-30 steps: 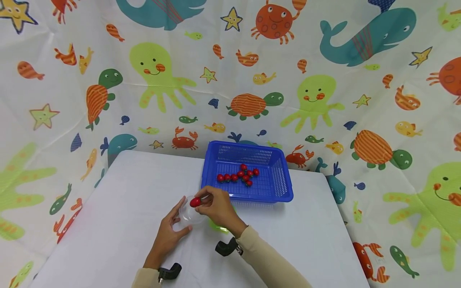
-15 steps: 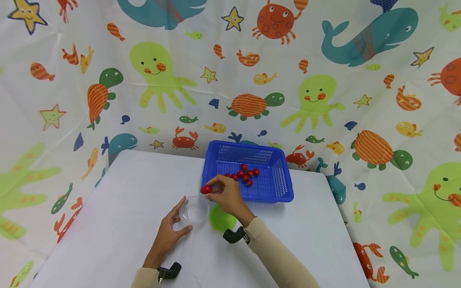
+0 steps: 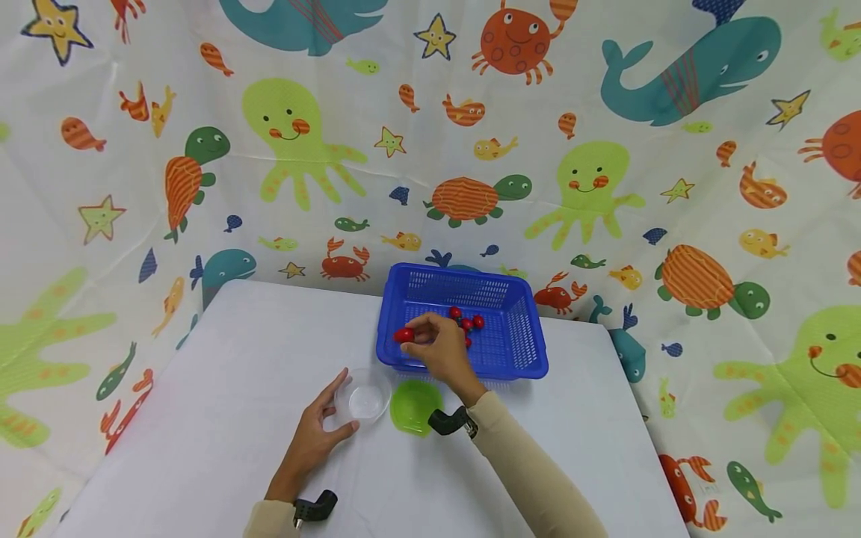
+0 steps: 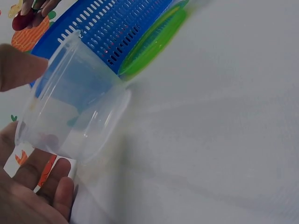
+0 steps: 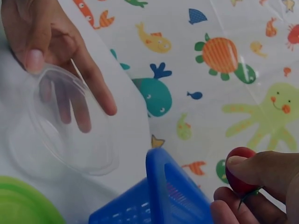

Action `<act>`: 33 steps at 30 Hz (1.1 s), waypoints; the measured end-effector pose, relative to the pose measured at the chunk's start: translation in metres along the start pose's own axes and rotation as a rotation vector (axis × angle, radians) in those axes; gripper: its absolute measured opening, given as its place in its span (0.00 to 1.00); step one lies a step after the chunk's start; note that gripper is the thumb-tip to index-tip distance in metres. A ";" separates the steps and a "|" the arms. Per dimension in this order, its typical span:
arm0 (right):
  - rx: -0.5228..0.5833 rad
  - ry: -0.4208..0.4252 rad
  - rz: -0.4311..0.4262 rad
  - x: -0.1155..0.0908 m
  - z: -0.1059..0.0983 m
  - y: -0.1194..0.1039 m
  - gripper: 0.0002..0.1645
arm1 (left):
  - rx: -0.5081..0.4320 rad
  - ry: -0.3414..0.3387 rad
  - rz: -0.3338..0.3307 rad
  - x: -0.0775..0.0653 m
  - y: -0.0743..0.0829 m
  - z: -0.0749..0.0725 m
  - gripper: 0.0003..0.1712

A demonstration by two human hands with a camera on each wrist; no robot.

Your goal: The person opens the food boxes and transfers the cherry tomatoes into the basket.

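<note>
My right hand (image 3: 440, 350) pinches a red cherry tomato (image 3: 403, 335) between thumb and fingers, over the left part of the blue basket (image 3: 531, 369). A bit of green stem shows under the tomato (image 5: 237, 170) in the right wrist view. On the white table my left hand (image 3: 313, 435) holds a clear plastic cup (image 3: 365, 402), thumb at the near side and fingers around the far left. Nothing lies inside the cup. Several more cherry tomatoes (image 3: 478, 321) lie in the basket, partly hidden by the right hand.
A round green plastic lid (image 3: 412, 408) with a small tab lies right of the cup, in front of the basket. Behind the table (image 3: 296, 329) hangs a curtain (image 3: 471, 254) printed with sea animals. Each wrist carries a black camera (image 3: 316, 506).
My right hand has carried the tomato from over the cup up and right to over the basket, uncovering the green lid. The left hand and cup have stayed put.
</note>
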State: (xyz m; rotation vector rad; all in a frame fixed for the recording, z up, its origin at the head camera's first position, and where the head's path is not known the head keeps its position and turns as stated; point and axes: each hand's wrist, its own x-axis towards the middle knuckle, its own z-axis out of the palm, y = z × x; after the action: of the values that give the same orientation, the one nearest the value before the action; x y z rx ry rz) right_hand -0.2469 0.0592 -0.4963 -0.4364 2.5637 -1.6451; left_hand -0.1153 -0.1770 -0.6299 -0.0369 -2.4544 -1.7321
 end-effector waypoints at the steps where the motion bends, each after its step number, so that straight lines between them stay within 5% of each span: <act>1: -0.002 0.004 0.002 0.002 -0.001 0.001 0.17 | -0.002 -0.002 0.000 0.000 0.000 0.000 0.53; 33: 0.026 0.030 0.165 0.057 -0.016 0.030 0.17 | -0.053 -0.049 0.001 0.002 -0.001 -0.003 0.50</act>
State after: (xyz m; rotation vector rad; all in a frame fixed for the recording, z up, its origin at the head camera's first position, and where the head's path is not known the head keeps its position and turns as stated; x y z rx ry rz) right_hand -0.3108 0.0696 -0.5104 -0.1932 2.5190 -1.6369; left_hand -0.1174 -0.1803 -0.6294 -0.0878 -2.4410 -1.8170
